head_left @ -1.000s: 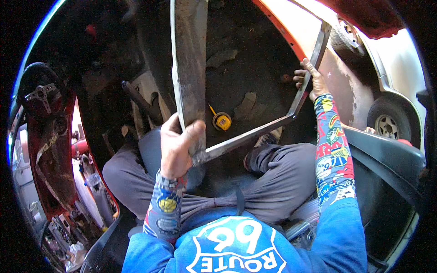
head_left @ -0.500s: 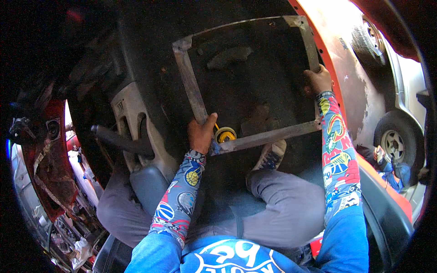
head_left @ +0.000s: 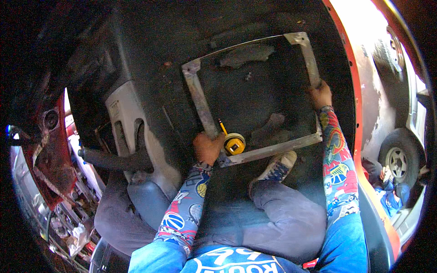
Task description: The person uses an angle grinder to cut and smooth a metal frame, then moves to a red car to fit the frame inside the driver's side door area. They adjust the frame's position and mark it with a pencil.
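Between my hands is a four-sided metal frame (head_left: 277,150), with dull, smeared bars and plates at its far corners. My left hand (head_left: 209,148) is closed round the left bar near its near corner. On the right bar, about halfway along, my right hand (head_left: 321,95) grips the metal. Just inside the frame, beside my left fingers, shows a yellow tape measure (head_left: 235,144); whether those fingers touch it I cannot tell. A thin yellow stick-like piece (head_left: 222,126) juts up by my left thumb. Through the frame shows dark floor.
My shoe (head_left: 281,166) rests beside the frame's near bar. To the left stand a worn console (head_left: 125,102) and a dark lever (head_left: 109,159). A red door sill (head_left: 357,118) borders the right side. Beyond it are a wheel (head_left: 400,154) and another person (head_left: 390,193).
Both hands have brought the frame down and slightly towards me, so its far bar sits nearer a pale floor patch. More of the tape measure shows. The view has also shifted.
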Demonstrator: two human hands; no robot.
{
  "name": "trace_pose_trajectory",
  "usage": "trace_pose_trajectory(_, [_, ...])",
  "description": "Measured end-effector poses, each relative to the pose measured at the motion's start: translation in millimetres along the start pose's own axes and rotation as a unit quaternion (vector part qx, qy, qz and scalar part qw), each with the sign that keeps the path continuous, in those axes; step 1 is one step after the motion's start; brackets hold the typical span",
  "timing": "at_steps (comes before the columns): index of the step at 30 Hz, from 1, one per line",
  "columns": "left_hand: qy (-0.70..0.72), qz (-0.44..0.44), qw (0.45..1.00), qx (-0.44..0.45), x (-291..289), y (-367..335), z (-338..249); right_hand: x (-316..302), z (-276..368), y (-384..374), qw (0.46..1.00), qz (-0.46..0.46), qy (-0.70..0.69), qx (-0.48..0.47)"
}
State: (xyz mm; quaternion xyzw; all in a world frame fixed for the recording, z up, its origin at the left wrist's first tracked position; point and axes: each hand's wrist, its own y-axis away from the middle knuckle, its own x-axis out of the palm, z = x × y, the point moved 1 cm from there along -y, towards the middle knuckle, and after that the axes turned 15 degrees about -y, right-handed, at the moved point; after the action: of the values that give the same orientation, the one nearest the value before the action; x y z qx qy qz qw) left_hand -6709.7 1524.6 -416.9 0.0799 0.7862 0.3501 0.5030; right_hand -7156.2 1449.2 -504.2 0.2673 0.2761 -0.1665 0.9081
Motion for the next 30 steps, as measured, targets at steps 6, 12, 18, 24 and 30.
trace_pose_trajectory(6, [-0.079, 0.005, 0.997, -0.002, 8.4, -9.6, 8.4, 4.4, -26.0, -1.6, 1.0, -0.017, -0.004, 0.019])
trace_pose_trajectory(12, [-0.166, 0.054, 0.985, -0.009, 11.4, -19.8, 7.3, 11.1, -32.4, -9.8, 0.999, 0.015, -0.022, 0.021])
trace_pose_trajectory(18, [-0.237, 0.041, 0.971, 0.02, -2.7, -19.5, -9.9, 13.4, -17.4, -2.9, 0.996, -0.004, 0.044, 0.073])
trace_pose_trajectory(24, [-0.263, 0.145, 0.954, -0.008, -7.5, -29.5, -13.0, 14.4, -5.2, -9.4, 0.992, 0.03, 0.046, 0.117])
trace_pose_trajectory(30, [-0.263, 0.098, 0.959, 0.031, 3.5, -34.1, -2.4, 22.2, 14.8, 14.0, 0.97, -0.106, 0.217, -0.015])
